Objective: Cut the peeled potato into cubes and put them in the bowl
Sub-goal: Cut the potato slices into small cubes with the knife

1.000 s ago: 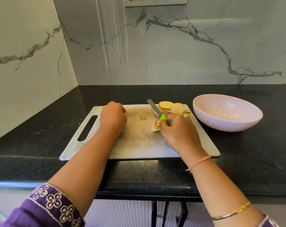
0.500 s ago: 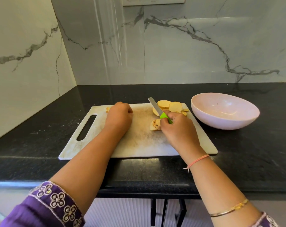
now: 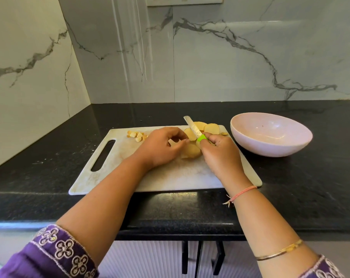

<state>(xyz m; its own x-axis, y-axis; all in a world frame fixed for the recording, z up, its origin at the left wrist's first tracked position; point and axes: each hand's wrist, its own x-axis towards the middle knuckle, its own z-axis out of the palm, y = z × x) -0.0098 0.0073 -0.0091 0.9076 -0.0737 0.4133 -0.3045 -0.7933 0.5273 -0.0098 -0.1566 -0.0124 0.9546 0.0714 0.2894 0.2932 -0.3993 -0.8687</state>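
While on scuffed board (image 3: 180,174), round potato slices (image 3: 192,151).

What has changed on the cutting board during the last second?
The left hand moved right across the cutting board to the potato slices beside the knife; whether it grips one is unclear. A small pile of cubes now shows at the board's far left. The right hand still holds the knife; the bowl stays empty.

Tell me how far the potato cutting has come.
Done: a few pale potato cubes lie at the far left of the white plastic cutting board. In hand: the right hand grips the green-handled knife among round potato slices, with the left hand at them. Left: cube those slices and move everything to the pale pink bowl, which holds no cubes.
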